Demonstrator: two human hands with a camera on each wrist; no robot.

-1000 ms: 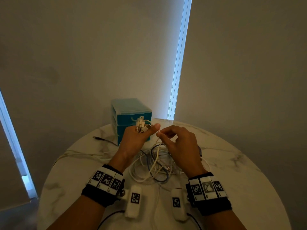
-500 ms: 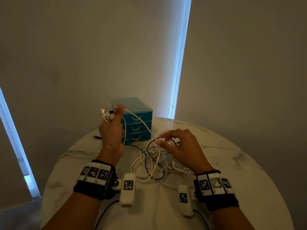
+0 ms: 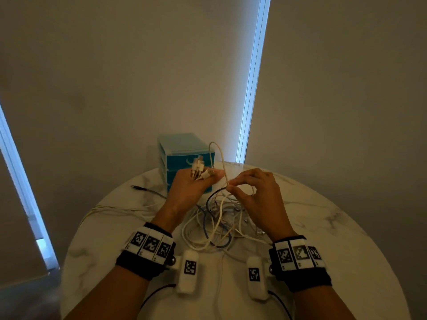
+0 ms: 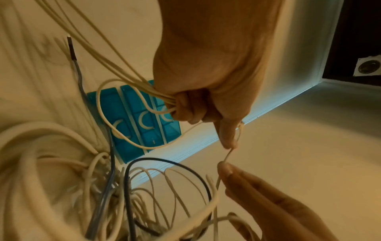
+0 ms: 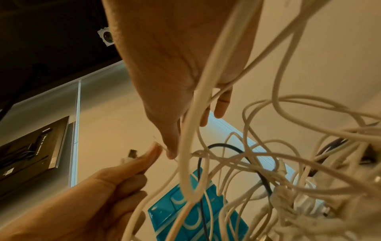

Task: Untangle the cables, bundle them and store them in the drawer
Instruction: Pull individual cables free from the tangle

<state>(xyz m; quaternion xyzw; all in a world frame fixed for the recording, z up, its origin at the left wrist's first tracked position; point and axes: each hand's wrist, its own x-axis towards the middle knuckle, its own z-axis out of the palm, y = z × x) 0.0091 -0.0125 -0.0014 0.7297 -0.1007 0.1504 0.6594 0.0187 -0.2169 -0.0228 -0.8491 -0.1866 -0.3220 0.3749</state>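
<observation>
Head view: your left hand (image 3: 189, 188) gripped several white cable ends; your right hand (image 3: 256, 192) pinched one thin white cable (image 3: 220, 165) above the tangled pile of white and dark cables (image 3: 215, 225) mid-tabletop on the round marble table (image 3: 346, 239). The teal plastic three-drawer unit (image 3: 182, 153) stood at the far edge, drawers closed.

Left wrist view: your fingers (image 4: 191, 110) curled round the strands.

Right wrist view: thumb and forefinger were pressed together on the thin cable.

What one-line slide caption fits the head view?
Left hand grips white cable plugs; right hand pinches a thin white cable above the tangle, before the teal plastic drawer unit.
</observation>
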